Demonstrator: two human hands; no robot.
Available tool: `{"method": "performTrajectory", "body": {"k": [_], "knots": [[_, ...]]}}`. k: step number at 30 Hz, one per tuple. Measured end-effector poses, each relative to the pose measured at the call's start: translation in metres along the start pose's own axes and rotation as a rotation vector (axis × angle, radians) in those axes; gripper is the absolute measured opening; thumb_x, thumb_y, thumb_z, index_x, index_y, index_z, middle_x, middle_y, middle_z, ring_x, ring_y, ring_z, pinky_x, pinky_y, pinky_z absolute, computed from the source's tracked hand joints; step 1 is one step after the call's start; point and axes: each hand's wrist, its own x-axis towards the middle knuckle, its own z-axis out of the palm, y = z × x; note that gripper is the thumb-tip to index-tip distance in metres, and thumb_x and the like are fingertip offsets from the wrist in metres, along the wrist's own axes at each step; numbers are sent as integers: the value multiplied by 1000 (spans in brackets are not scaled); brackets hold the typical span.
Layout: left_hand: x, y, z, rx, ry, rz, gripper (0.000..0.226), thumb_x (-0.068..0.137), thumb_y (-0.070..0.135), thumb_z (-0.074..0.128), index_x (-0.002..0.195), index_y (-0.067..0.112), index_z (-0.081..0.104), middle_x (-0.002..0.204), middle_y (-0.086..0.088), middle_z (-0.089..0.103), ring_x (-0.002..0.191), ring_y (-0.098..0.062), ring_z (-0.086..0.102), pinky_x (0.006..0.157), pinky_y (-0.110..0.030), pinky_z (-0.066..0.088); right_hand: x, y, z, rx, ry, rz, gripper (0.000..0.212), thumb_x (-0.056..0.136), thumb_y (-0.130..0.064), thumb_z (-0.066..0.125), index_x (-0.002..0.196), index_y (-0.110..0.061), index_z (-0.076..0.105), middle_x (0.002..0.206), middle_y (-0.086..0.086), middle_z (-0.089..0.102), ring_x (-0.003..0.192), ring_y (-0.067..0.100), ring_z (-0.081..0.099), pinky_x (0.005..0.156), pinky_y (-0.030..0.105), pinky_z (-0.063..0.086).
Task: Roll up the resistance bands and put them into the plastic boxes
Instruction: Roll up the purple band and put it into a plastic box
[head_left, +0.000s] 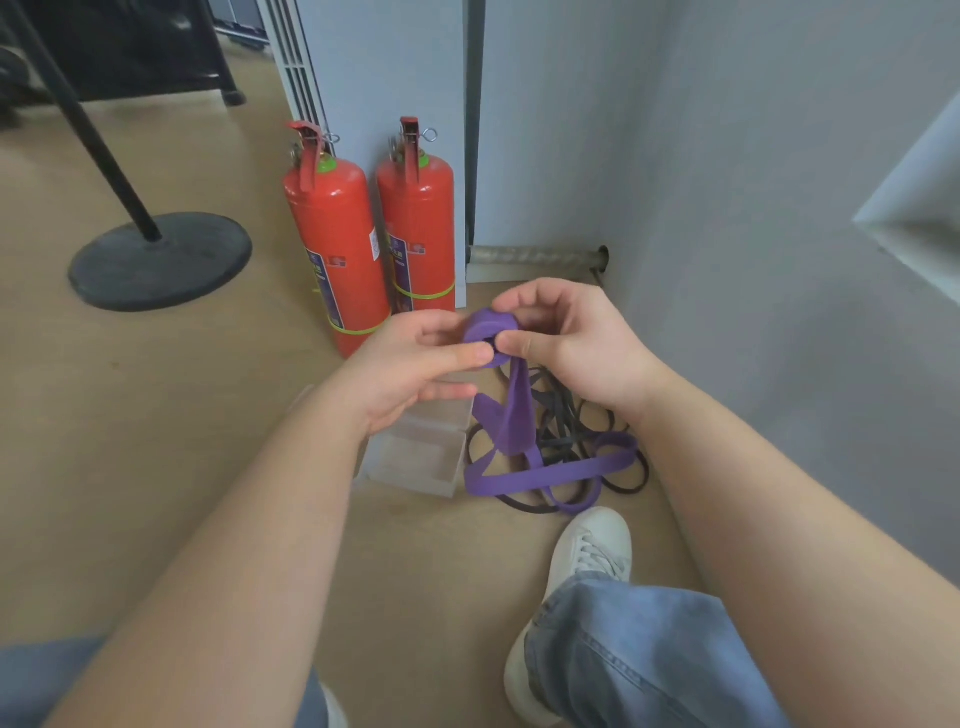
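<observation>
Forearms (234, 545): both bare, entering from 7 and 5 o'clock of the frame and converging near its centre.
Jeans leg (639, 649): blue denim at 5 o'clock, ending in a white shoe (592, 545) planted on the floor (156, 415).
Left hand (410, 364): fingers curled; thumb and fingertips pinch the 9 o'clock side of the rolled part of the purple band (491, 327).
Right hand (576, 348): narrow grip; thumb pressed on the near face of the roll, fingers curled over its far side at 3 o'clock.
Purple band: partly wound into a compact roll held above the floor between both hands; the unwound tail hangs toward 6 o'clock and loops on the floor.
Black bands (571, 415): tangled heap on the floor under and around the purple tail, at 5 o'clock of the roll.
Plastic box (415, 452): clear, lid open, on the floor at 7 o'clock of the roll, just beside the bands; part hidden by the left hand.
Fire extinguishers (337, 249): two red cylinders, upright, side by side at 11 o'clock of the hands.
Stand base (161, 260): black disc on the floor at 9 o'clock of the frame.
Wall (727, 208): grey, from 12 to 3 o'clock.
</observation>
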Motion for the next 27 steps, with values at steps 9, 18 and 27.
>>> {"method": "performTrajectory", "body": {"k": [9, 18, 27], "knots": [[-2, 8, 0, -208, 65, 48, 28, 92, 4, 65, 120, 1, 68, 111, -10, 75, 103, -18, 72, 85, -19, 58, 1, -4, 7, 132, 58, -15, 32, 84, 0, 80, 111, -12, 68, 104, 9, 79, 96, 24, 76, 93, 39, 59], [-4, 11, 17, -326, 78, 28, 17, 92, 3, 65, 109, 4, 70, 100, -5, 78, 92, -13, 75, 78, -16, 57, -5, 4, 1, 220, 89, 10, 30, 77, -12, 83, 102, -13, 66, 97, 15, 78, 92, 36, 74, 99, 64, 52], [3, 68, 7, 277, -61, -76, 38, 88, 23, 75, 123, 19, 63, 103, -5, 78, 94, -19, 76, 70, -27, 62, -5, -10, -14, 88, 121, -36, 21, 88, -2, 75, 101, -14, 64, 87, 5, 76, 77, 19, 71, 80, 42, 57]]}}
